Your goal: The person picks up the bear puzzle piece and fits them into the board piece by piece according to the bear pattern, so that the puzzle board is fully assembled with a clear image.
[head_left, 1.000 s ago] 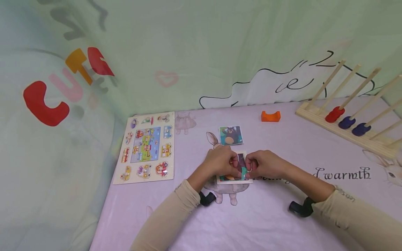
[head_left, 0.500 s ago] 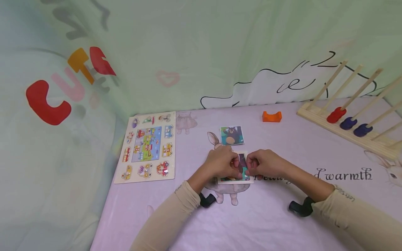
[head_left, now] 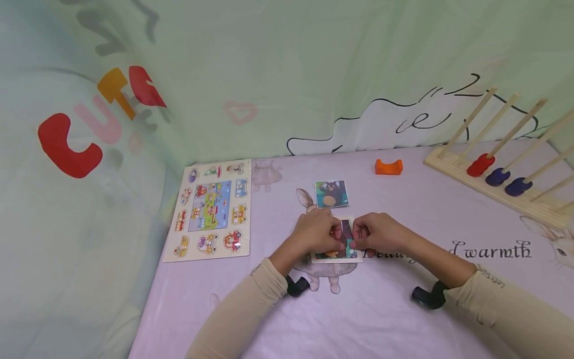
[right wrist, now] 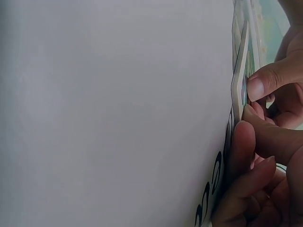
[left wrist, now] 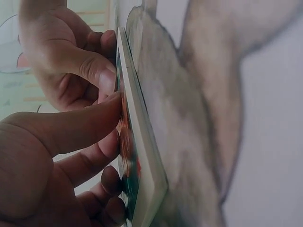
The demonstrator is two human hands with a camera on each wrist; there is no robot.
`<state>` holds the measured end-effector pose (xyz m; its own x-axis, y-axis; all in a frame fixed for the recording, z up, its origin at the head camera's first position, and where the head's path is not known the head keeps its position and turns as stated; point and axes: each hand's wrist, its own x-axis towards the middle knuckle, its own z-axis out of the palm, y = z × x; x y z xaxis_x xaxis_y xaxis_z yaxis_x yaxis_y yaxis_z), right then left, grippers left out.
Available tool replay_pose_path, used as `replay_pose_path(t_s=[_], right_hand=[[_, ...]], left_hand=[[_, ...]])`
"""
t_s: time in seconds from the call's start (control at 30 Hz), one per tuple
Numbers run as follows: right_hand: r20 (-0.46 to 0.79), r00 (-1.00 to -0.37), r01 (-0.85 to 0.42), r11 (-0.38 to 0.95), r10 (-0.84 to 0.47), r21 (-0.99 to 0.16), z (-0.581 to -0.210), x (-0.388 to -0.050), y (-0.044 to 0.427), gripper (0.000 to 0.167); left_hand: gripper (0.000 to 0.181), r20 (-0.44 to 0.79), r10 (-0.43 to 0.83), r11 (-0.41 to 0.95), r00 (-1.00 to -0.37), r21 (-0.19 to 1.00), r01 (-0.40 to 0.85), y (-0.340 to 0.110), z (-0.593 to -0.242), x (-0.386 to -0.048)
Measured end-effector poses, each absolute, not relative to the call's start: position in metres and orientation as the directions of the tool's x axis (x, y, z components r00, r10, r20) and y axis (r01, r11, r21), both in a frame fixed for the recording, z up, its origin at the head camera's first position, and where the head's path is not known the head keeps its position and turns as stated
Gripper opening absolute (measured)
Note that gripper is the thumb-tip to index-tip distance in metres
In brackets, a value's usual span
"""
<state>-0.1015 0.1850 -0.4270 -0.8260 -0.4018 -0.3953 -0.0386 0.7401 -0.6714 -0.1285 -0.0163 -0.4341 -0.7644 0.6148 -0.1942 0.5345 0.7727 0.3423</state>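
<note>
A small puzzle board (head_left: 323, 259) with a pale border and a teal, purple and brown picture lies on the cloth, partly hidden by both hands. My left hand (head_left: 317, 232) is over its left part, fingers bent; in the left wrist view, the thumb (left wrist: 102, 106) and fingertips touch the picture face. Whether they pinch a piece is hidden. My right hand (head_left: 381, 233) is at the right side of the board. In the right wrist view, its thumb (right wrist: 270, 135) and forefinger pinch the edge. Just behind lies a bear picture card (head_left: 332, 193).
A wooden vehicle peg puzzle (head_left: 244, 194) lies at the left. Farther back is an orange notched block (head_left: 388, 167). On the right stands a wooden peg rack (head_left: 448, 167) with red and blue pieces. A printed cloth (head_left: 358, 319) covers the table, and curtains hang behind.
Both hands stay at the puzzle board with only slight finger movement. The whole scene has shifted slightly to the right in the head view.
</note>
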Motion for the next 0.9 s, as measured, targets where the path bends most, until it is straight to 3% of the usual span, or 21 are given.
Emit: replay_pose_path(t_s=[0.53, 0.9], right_hand=[[-0.382, -0.834, -0.049, 0.745, -0.397, -0.666, -0.428, -0.102, 0.184, 0.018], [-0.253, -0.868, -0.153, 0.716, -0.426, -0.681, -0.423, -0.096, 0.198, 0.013]], left_hand=[[0.028, -0.224, 0.588, 0.796, -0.777, 0.333, 0.505, -0.015, -0.435, -0.131], [0.011, -0.097, 0.640, 0.697, -0.762, 0.490, 0.523, -0.038, -0.436, -0.125]])
